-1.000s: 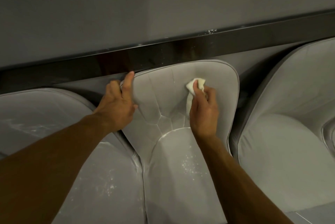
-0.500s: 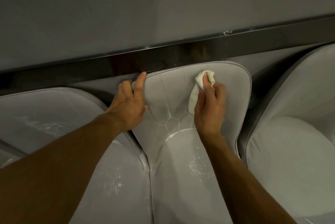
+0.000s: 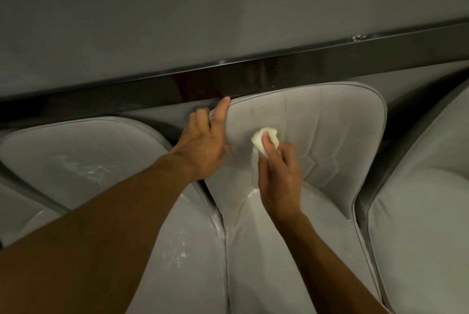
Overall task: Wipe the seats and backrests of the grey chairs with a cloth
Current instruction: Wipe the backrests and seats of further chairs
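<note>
The right hand [image 3: 279,176] is pinching the white cloth [image 3: 264,139] against the middle chair's backrest [image 3: 330,131], toward its 8 o'clock side — the left hand [image 3: 203,146] is gripping the 10 o'clock edge, fingertips hidden behind.

Centre frame: the right grip [image 3: 279,176] presses a bunched white cloth [image 3: 265,139] against the backrest [image 3: 330,131] of the middle grey chair. The left grip [image 3: 203,146] clasps its left edge, thumb stretched upward. White specks dot the neighbouring seat [image 3: 182,250], lower centre.
</note>
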Demonstrator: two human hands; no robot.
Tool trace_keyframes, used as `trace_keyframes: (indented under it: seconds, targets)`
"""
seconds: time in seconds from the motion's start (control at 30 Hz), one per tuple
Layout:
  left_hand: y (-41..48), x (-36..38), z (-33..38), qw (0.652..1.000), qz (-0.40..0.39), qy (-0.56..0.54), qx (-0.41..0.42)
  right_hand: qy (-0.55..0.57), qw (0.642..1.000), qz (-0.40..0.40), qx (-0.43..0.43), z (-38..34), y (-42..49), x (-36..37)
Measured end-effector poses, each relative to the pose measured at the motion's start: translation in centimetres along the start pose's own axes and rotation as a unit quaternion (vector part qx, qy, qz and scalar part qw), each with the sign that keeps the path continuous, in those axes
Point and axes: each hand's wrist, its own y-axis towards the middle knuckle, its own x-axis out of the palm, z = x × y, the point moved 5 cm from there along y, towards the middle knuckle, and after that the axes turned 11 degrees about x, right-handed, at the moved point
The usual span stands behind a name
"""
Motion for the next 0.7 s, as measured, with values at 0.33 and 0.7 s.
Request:
trace_keyframes:
  seconds: [0.33,0.7]
  targets:
    - [0.1,0.0,0.1,1.0,0.005,-0.007,-0.001,-0.278,0.938,-0.181,0.102,7.5,-2.7,5.6]
    - [0.1,0.3,0.2,1.0,0.027,0.002,-0.007,0.005,0.996,-0.001,0.089,0.7,-0.9,2.7]
